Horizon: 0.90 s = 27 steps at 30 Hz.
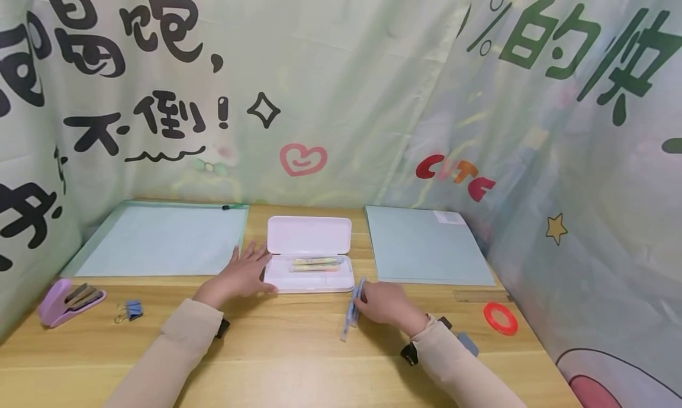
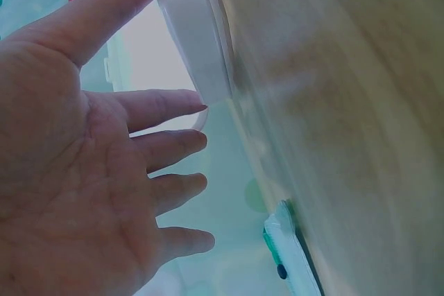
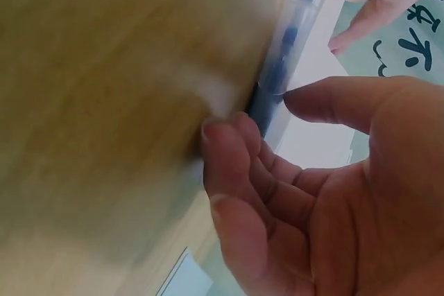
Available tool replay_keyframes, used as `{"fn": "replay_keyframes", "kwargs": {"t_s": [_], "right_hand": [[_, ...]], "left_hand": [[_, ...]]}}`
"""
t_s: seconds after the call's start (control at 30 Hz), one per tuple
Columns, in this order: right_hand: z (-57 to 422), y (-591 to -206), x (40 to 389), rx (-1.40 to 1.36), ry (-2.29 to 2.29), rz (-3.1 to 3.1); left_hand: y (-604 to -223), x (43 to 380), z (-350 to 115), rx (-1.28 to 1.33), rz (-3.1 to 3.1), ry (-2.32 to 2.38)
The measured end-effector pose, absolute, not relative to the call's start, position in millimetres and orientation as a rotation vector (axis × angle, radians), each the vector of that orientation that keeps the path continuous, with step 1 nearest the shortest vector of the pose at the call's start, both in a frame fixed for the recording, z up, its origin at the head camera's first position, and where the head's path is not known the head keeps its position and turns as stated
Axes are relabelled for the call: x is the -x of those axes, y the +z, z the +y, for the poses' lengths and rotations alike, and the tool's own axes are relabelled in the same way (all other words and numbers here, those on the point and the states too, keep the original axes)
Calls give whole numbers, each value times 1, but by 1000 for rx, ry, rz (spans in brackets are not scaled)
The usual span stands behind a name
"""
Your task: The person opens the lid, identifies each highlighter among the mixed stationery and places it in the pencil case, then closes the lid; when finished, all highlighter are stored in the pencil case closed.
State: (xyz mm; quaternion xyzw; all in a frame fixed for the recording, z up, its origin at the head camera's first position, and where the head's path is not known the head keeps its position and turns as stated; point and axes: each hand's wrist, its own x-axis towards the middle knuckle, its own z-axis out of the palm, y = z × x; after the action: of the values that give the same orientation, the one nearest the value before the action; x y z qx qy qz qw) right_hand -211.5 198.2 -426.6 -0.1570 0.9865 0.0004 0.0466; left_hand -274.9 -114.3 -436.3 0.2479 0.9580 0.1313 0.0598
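Note:
A white pencil case (image 1: 309,282) lies with its lid (image 1: 309,235) raised, in the middle of the table. Several slim yellowish pens or pencils (image 1: 317,261) rest inside it. My left hand (image 1: 240,278) is at the case's left side. Its fingers are spread and straight, and the thumb touches the case edge (image 2: 198,32) in the left wrist view. Just right of the case, my right hand (image 1: 386,302) pinches blue clear-barrelled pens (image 1: 348,322) between thumb and curled fingers. One pen (image 3: 281,53) runs past the thumb tip in the right wrist view; the fingers partly hide it.
A purple stapler (image 1: 64,310) and blue binder clip (image 1: 134,309) lie at left. On the right are a red ring (image 1: 501,318), a clear ruler (image 1: 479,296) and a grey-blue block (image 1: 468,343). Pale blue flat sheets or folders (image 1: 160,242) (image 1: 426,248) flank the case. Printed cloth (image 1: 346,88) hangs behind.

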Motion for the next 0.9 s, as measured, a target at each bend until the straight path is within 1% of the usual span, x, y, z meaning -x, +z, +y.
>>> {"fn": "replay_keyframes", "kwargs": {"t_s": [0.13,0.47,0.57,0.73,0.9], "right_hand": [[197,-426,211,459,4,3014],[205,-425,213,270,-59,2962],[207,-422,215,264,-90,3013],[201,-412,222,477,-150,3150],[183,-407,234,718,-147,3194]], "left_hand": [[-437,275,-115,-745,2900,389],[-438,275,-114,-755,2902,401],[-438,275,-114,-758,2904,406],[-439,276,-115,-761,2907,401],[-438,275,-114,-755,2907,394]]}}
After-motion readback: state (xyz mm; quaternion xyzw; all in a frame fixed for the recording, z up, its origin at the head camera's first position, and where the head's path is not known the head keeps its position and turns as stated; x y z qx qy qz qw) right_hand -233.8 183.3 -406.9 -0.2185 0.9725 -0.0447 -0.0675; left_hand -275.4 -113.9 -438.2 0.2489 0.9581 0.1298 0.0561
